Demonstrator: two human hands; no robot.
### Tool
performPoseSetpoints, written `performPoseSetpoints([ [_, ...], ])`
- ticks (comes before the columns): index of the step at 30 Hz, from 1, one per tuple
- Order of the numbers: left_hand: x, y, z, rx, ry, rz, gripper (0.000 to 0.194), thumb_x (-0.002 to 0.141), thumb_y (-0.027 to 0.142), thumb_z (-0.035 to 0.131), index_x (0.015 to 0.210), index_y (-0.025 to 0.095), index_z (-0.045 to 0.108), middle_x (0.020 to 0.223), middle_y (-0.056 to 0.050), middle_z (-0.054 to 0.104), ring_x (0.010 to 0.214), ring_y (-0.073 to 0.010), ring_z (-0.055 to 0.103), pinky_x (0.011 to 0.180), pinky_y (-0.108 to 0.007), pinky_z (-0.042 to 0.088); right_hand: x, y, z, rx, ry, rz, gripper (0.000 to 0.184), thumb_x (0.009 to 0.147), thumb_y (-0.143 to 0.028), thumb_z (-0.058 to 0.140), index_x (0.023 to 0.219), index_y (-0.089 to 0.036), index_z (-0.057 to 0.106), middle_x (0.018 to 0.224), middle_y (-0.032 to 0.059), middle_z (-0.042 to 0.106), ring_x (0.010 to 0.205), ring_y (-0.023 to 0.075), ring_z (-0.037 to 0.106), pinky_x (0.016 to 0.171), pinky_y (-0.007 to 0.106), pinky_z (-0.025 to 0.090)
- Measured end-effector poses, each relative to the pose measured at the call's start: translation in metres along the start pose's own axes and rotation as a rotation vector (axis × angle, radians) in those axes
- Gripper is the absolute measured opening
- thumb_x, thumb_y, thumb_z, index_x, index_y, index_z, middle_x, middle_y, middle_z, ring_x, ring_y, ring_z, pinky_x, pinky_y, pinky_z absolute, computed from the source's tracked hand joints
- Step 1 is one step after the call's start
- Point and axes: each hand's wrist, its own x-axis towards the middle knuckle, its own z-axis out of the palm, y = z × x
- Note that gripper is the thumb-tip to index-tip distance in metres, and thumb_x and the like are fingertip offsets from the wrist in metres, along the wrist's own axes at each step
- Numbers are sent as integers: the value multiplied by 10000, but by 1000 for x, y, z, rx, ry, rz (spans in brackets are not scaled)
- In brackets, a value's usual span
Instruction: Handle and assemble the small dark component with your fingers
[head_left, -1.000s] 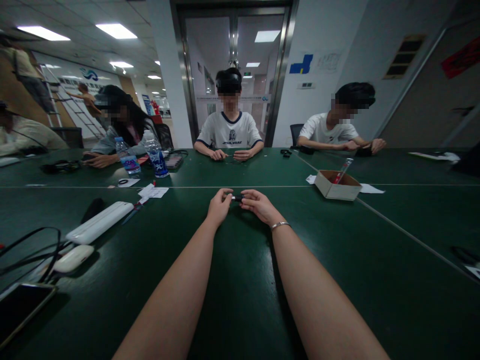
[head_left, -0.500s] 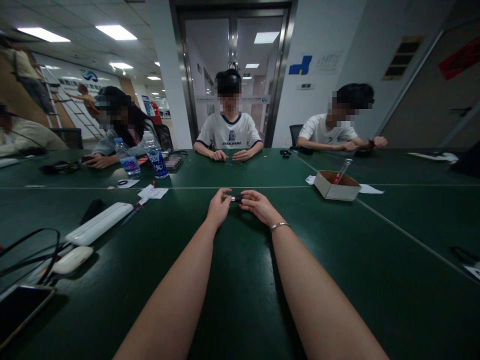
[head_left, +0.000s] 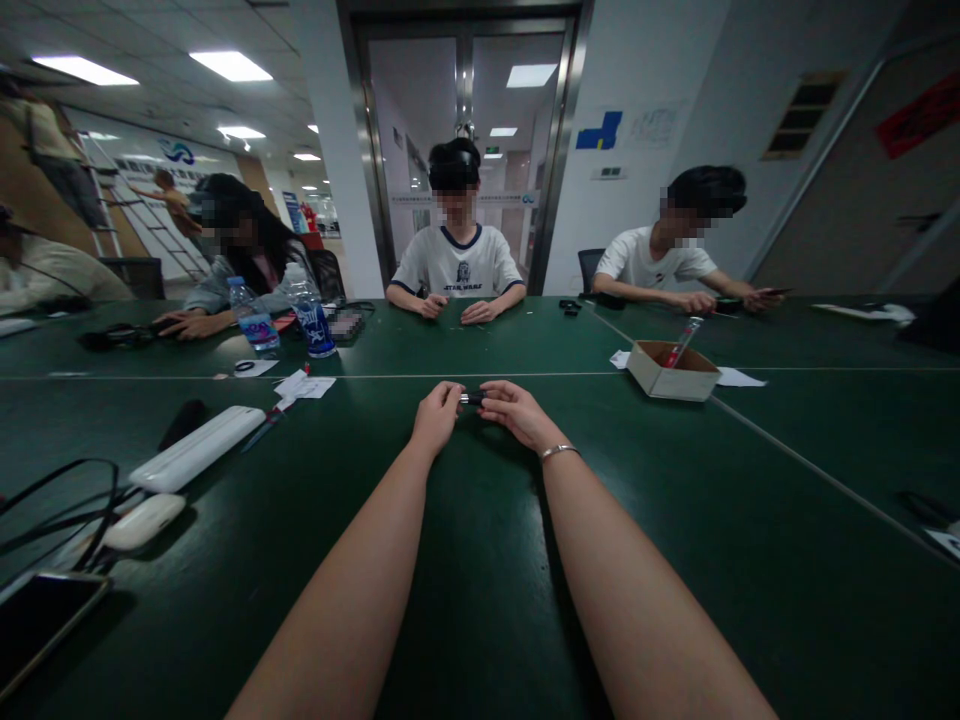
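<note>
Between my two hands is a small black rod-shaped piece with a silver band or end (head_left: 472, 398), held level just over the green table (head_left: 480, 520). Its exact kind is too small to make out. The fingertips of my left hand (head_left: 437, 413) pinch its silver end. My right hand (head_left: 517, 410), with a metal bracelet at the wrist, has thumb and fingers closed on the black end, hiding part of it.
To the right stands an open cardboard box (head_left: 673, 383) with a red-and-clear tube (head_left: 682, 343) in it. On the left lie a white power bank (head_left: 199, 448), a white oval case (head_left: 145, 522), a phone (head_left: 49, 625) and cables. Two bottles (head_left: 311, 320) stand farther back. Co-workers sit opposite.
My left fingers have closed in slightly around the silver end; my right hand hardly moves. Across the table, one co-worker's hands have shifted, and the co-worker at right has moved both hands.
</note>
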Motion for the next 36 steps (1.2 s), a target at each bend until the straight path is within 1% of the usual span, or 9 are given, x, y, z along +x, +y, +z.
performPoseSetpoints([
  [2,0,1,0,-9,11,-1,252,881,320,461,989,175,635,861,-48,627,657,-134,555,580,-238,439,0,0,0,4,3,-2,287,670,-27,728,910,-169,660,841,20,644,707,122,655,672,217,573],
  [4,1,0,1,-20,38,27,240,843,243,495,1029,173,628,960,-63,625,712,-139,565,615,-240,456,1,1,0,7,9,-4,287,669,-25,726,909,-169,659,837,20,643,718,125,658,677,219,573],
  [6,3,-4,1,-22,60,61,273,795,175,525,1048,170,626,975,-66,620,751,-144,569,651,-244,466,1,1,0,6,13,-4,286,667,-26,725,905,-171,660,830,16,642,721,128,661,680,223,574],
  [8,5,-8,1,-26,71,79,284,768,147,539,1035,169,633,953,-61,623,763,-148,571,672,-250,470,1,0,0,7,14,-3,284,665,-28,726,901,-172,661,822,12,641,720,130,663,680,224,575],
  [13,5,-8,1,-45,65,52,229,798,199,539,995,175,653,934,-60,642,785,-162,584,680,-264,473,0,0,0,6,5,-5,283,664,-35,734,900,-173,662,830,18,645,729,133,661,683,229,576],
  [18,5,-7,0,-33,69,20,220,807,231,547,990,179,659,910,-54,646,775,-160,589,663,-257,466,0,0,1,-3,6,0,284,668,-36,734,906,-173,664,837,22,644,734,132,659,686,226,574],
  [21,5,-9,1,-44,72,22,217,809,246,544,982,179,657,890,-50,644,761,-156,585,639,-247,459,0,-1,1,-9,1,2,285,669,-38,738,908,-175,663,844,22,641,740,133,658,698,232,573],
  [26,5,-9,1,-34,60,9,212,816,267,533,965,182,656,860,-41,642,683,-141,569,603,-244,449,0,0,0,-20,0,2,292,665,-48,748,912,-179,663,846,20,635,744,132,653,705,239,575],
  [36,2,-2,-1,11,35,32,237,855,333,495,933,179,657,756,-29,616,678,-143,562,605,-232,436,0,-1,0,-30,-19,7,304,649,-65,769,904,-184,656,851,14,648,744,133,661,701,239,584],
])
